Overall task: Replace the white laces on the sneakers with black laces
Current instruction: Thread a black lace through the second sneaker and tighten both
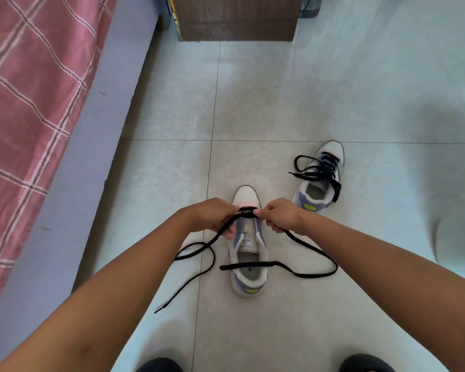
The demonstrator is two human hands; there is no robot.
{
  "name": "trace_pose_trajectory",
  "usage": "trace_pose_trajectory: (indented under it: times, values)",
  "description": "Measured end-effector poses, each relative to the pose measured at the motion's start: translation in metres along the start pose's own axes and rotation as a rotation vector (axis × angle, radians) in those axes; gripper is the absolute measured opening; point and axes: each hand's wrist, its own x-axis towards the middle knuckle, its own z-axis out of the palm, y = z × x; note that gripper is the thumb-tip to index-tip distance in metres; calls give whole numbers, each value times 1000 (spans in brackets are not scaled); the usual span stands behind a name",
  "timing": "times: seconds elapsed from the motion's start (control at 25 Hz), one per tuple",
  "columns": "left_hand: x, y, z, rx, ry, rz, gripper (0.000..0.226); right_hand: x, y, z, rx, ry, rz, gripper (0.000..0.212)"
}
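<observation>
Down on the pale tiled floor (pixel 279 98), between a bed with a red checked cover (pixel 32 103) and a brown wooden cabinet (pixel 236 20), the job looks about half done. Well beyond the grip and off to its right, the far grey, white and lilac sneaker (pixel 317 194) already carries a black lace (pixel 325 167) criss-crossed through its eyelets, though the ends lie loose and untied, so it may still want a bow. Directly under the grip sits the near sneaker of the same colours (pixel 249 253), toe pointing away from the person, and its eyelet rows look bare apart from one bar of flat black lace (pixel 249 212) across the lowest pair by the toe. I can see no white laces anywhere, so I judge the stripping is finished and what remains is threading this second shoe upward, row by row. Both bare forearms reach forward and down, converging over the toe end. The left hand (pixel 212 214) is curled, its fingers pinching the lace just left of that first bar; the right hand (pixel 279 214) mirrors it, pinching the lace just right of it, thumbs facing inward and nearly meeting. From the left grip the lace trails back in a loop to a tip on the floor; from the right it sweeps out and doubles back across the shoe's opening.
</observation>
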Motion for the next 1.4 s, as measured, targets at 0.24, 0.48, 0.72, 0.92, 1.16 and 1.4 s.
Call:
trace_pose_trajectory:
  times: [0.24, 0.48, 0.72, 0.92, 1.16, 1.4]
  values:
    - [-49, 7, -34, 58, 37, 96, 29, -34, -24, -34, 110, -137, -53, 28]
    - [-117, 68, -65, -160, 154, 380, 27, -100, -81, -81, 288, -112, -302, 25]
    - [-179, 117, -80, -366, 230, 689, 25, -154, -132, -119, 548, -2, -592, 25]
    - [-215, 137, -102, -509, 311, 941, 31, -186, -164, -166, 708, 129, -856, 24]
    - [-270, 177, -130, -659, 530, 1091, 26, -201, -193, -243, 844, 42, -1057, 41]
    - [-330, 212, -159, -561, 460, 1293, 27, -175, -222, -278, 981, -418, -1136, 62]
